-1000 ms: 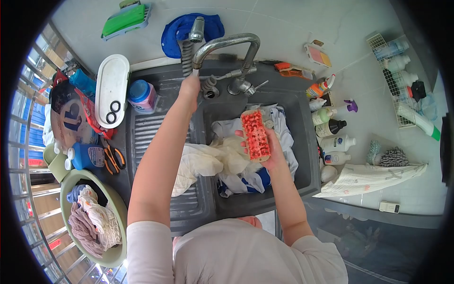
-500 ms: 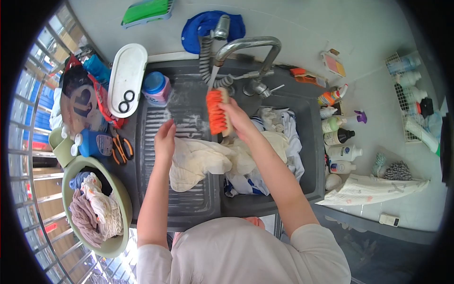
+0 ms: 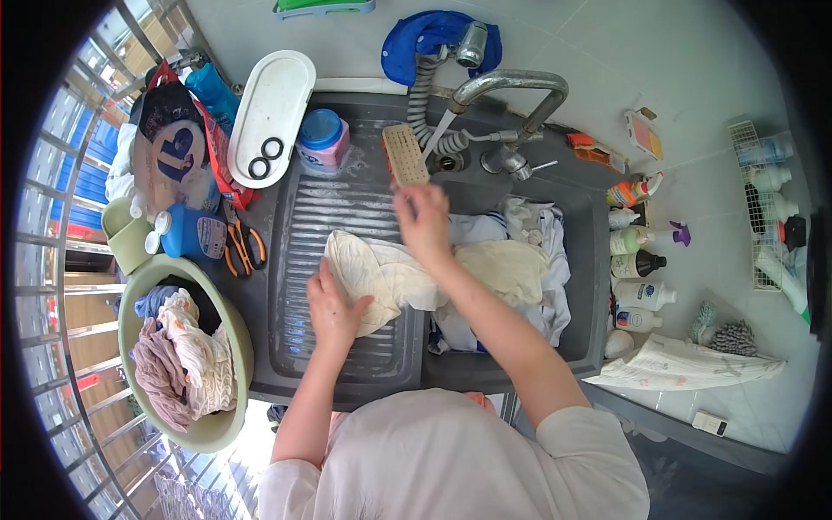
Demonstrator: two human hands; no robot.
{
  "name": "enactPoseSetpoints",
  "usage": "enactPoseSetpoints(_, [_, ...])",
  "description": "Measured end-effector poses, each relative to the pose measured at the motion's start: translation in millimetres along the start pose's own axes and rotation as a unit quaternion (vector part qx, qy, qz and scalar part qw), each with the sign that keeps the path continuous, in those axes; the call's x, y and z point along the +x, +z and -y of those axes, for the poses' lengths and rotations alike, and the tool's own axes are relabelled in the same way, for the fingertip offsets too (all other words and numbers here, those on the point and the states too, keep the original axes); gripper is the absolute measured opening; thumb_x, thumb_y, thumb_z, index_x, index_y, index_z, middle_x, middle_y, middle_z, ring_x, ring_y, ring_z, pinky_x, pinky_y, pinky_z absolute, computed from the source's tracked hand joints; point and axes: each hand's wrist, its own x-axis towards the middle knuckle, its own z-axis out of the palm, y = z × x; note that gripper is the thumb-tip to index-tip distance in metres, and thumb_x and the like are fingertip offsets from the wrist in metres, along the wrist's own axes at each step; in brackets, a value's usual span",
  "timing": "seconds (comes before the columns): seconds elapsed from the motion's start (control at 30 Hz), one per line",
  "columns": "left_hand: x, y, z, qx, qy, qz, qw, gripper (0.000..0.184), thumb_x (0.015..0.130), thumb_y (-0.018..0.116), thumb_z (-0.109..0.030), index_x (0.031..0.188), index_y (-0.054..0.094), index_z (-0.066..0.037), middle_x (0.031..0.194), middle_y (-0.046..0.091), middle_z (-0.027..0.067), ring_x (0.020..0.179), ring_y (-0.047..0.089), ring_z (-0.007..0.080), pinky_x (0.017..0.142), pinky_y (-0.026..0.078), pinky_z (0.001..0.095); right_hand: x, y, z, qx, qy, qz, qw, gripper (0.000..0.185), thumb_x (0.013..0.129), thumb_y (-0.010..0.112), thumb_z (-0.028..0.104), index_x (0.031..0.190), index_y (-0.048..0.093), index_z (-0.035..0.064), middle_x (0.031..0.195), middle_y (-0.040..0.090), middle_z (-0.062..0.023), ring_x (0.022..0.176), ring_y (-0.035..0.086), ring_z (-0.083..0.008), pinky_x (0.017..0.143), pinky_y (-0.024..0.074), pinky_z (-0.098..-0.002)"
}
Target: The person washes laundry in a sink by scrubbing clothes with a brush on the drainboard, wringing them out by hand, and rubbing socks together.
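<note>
My left hand (image 3: 336, 308) rests on a cream-coloured cloth (image 3: 379, 273), its thumb and fingers apart. This wet cloth lies over the ribbed washboard side (image 3: 334, 204) of the dark grey sink and reaches toward the basin. Just below the near end of a scrubbing brush (image 3: 405, 156) is my right hand (image 3: 422, 221), a little blurred, with loosely bent fingers and nothing visible in them. The brush lies with its pale back up; a little of its orange bristles shows at the edge. In the basin is a pile of white and blue laundry (image 3: 555, 260).
Water runs from the faucet (image 3: 511, 82) behind the brush. On the left are a green tub of clothes (image 3: 243, 364), orange-handled pliers (image 3: 245, 247), a blue bottle (image 3: 195, 234), a white tray (image 3: 273, 113) and a blue-lidded jar (image 3: 322, 143). Several bottles (image 3: 646, 295) line the right side.
The brush has gone from upright in my right hand to lying on the sink, and that hand has drawn back toward me. My left hand has come down onto the cream cloth. The view has shifted.
</note>
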Motion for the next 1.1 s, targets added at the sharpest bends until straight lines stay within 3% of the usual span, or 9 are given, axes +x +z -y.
enactPoseSetpoints(0.17, [24.9,4.3,-20.5,-0.232,-0.003,0.071,0.97,0.058,0.079,0.064,0.004,0.135,0.049,0.003,0.109,0.063,0.0131,0.08,0.063,0.0204,0.067,0.051,0.0297,-48.6,1.7,30.7,-0.019,-0.104,0.138,0.985,0.05,0.092,0.066,0.03,0.136,0.056,0.0066,0.12,0.061,-0.018,0.109,0.058,-0.037,0.097,0.0459,-0.0453])
enactPoseSetpoints(0.23, [29.8,1.6,-13.0,-0.254,-0.022,0.049,0.966,0.061,0.079,0.069,0.001,0.137,0.049,-0.001,0.122,0.06,0.0144,0.096,0.063,0.0256,0.08,0.052,0.0353,-39.2,-6.0,35.4,0.101,0.068,0.321,0.939,0.058,0.091,0.066,0.033,0.139,0.05,0.0038,0.12,0.064,-0.0202,0.102,0.064,-0.0409,0.087,0.0513,-0.0495])
enactPoseSetpoints(0.37, [18.0,-24.3,-25.7,-0.061,0.113,0.035,0.991,0.082,0.071,0.087,-0.024,0.141,0.047,-0.009,0.137,0.051,0.0178,0.127,0.046,0.0385,0.109,0.033,0.0488,-70.5,-11.7,20.7,-0.026,-0.057,0.31,0.949,0.041,0.088,0.069,0.029,0.118,0.054,0.0054,0.101,0.066,-0.0155,0.088,0.067,-0.0417,0.076,0.0537,-0.0487])
enactPoseSetpoints(0.47, [-5.3,-34.5,-40.1,0.084,0.249,0.077,0.962,0.07,0.072,0.085,-0.02,0.133,0.053,-0.009,0.129,0.057,0.0179,0.121,0.052,0.0372,0.102,0.04,0.0471,-92.3,-42.2,27.0,0.036,-0.025,0.223,0.974,0.034,0.087,0.071,0.032,0.097,0.056,0.0035,0.094,0.063,-0.0174,0.08,0.065,-0.04,0.069,0.0508,-0.0481])
enactPoseSetpoints(0.6, [-17.6,-25.9,-61.6,-0.062,0.228,0.171,0.957,0.03,0.082,0.071,-0.004,0.11,0.063,-0.005,0.098,0.065,0.0134,0.099,0.062,0.0355,0.086,0.048,0.0451,-118.8,-102.4,11.9,0.063,0.088,0.17,0.979,0.047,0.086,0.073,0.046,0.075,0.061,0.001,0.071,0.058,-0.0177,0.065,0.06,-0.0364,0.06,0.0442,-0.0442])
enactPoseSetpoints(0.8, [34.2,10.6,-91.6,-0.069,0.287,0.103,0.95,0.039,0.086,0.063,0.0,0.125,0.058,-0.006,0.124,0.061,0.0201,0.114,0.059,0.0397,0.096,0.048,0.0438,-144.8,-215.9,-57.9,-0.006,0.235,0.009,0.972,0.04,0.089,0.072,0.041,0.083,0.071,0.0016,0.071,0.067,-0.0139,0.062,0.064,-0.0277,0.06,0.0481,-0.0393])
enactPoseSetpoints(0.9, [97.3,33.8,-100.0,0.047,0.344,0.076,0.935,0.047,0.087,0.063,-0.003,0.132,0.056,-0.011,0.139,0.055,0.0184,0.123,0.054,0.043,0.102,0.046,0.0465,-138.9,-269.6,-66.4,0.201,0.314,-0.139,0.918,0.037,0.093,0.069,0.04,0.094,0.071,0.0028,0.078,0.071,-0.0046,0.065,0.065,-0.0214,0.059,0.0491,-0.0374])
enactPoseSetpoints(0.97, [141.8,64.4,-99.4,0.166,0.343,0.037,0.924,0.047,0.092,0.06,-0.012,0.138,0.054,-0.019,0.147,0.049,0.0133,0.13,0.048,0.0454,0.104,0.044,0.053,-121.3,-315.6,-38.8,0.456,0.405,-0.256,0.75,0.035,0.1,0.062,0.037,0.11,0.067,0.0036,0.088,0.07,0.003,0.06,0.059,-0.0117,0.057,0.049,-0.0306])
enactPoseSetpoints(1.1, [181.6,101.3,-117.5,0.284,0.187,0.039,0.94,0.044,0.095,0.057,-0.029,0.139,0.054,-0.027,0.152,0.044,0.007,0.138,0.04,0.0448,0.101,0.041,0.0681,-138.2,-373.0,-75.9,0.588,0.362,-0.248,0.68,0.037,0.103,0.056,0.036,0.123,0.061,0.0044,0.094,0.068,0.0025,0.056,0.052,-0.0055,0.056,0.0475,-0.0234])
